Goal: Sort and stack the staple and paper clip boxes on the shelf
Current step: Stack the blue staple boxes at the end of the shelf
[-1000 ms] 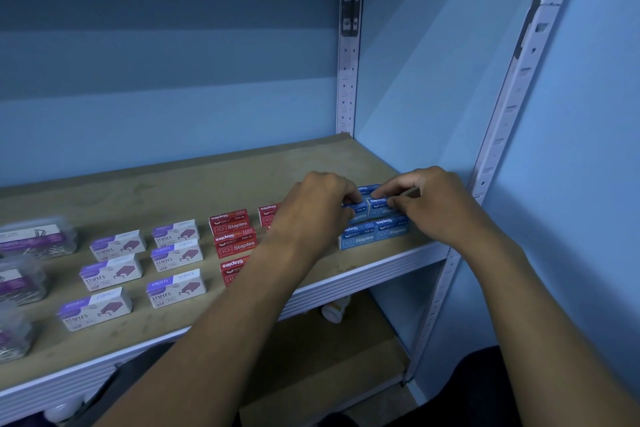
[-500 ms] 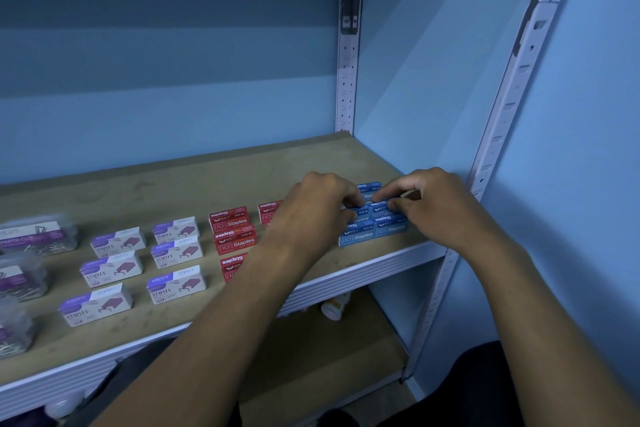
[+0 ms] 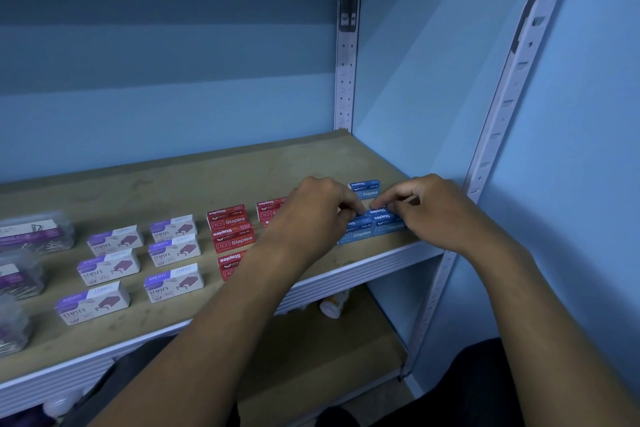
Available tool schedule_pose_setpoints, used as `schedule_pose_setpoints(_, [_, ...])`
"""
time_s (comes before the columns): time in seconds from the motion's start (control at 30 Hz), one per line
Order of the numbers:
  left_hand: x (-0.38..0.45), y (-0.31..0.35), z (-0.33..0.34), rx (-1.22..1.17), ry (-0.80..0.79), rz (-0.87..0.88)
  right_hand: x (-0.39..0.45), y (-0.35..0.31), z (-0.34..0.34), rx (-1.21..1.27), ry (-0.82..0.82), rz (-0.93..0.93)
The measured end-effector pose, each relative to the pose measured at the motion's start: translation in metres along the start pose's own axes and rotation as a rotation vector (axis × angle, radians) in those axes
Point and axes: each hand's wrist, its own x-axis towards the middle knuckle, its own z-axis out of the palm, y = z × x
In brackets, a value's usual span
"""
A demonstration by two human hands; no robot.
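Both hands meet over the blue staple boxes near the shelf's right front edge: the left hand has its fingers curled down onto the left upper box and the right hand pinches the right upper box with thumb and forefinger, the two boxes side by side on a lower blue layer. Just beyond the fingertips a single blue box stands alone. Left of the left wrist are the red staple boxes, some doubled up, one partly behind the forearm. Farther left the white-and-purple staple boxes lie in two neat columns, unstacked, and past them the clear paper clip boxes run off the frame's edge. Sorting by colour looks largely done; stacking seems only begun on the blue and red groups. How many blue boxes sit under the palms is hidden, and the dim light blurs small print.
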Motion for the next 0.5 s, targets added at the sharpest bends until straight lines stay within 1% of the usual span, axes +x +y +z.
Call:
schedule_pose_setpoints(0.1, [-0.002, -0.0005, 0.0008, -0.02, 0.003, -0.017, -0.0032, 0.0001, -0.0024, 0.011, -0.07, 0.006])
schedule_pose_setpoints(0.2, [-0.0031, -0.0028, 0.0013, -0.017, -0.048, -0.03, -0.0044, 0.0, -0.0032, -0.01, -0.122, -0.013])
schedule_pose_setpoints(0.3, [-0.0011, -0.0016, -0.0002, 0.012, -0.086, -0.033, -0.0021, -0.0002, -0.0031, -0.017, -0.128, -0.025])
schedule_pose_setpoints(0.5, [-0.0004, 0.0016, -0.001, 0.039, -0.092, -0.031, 0.0004, 0.0026, -0.0052, -0.04, -0.133, -0.019])
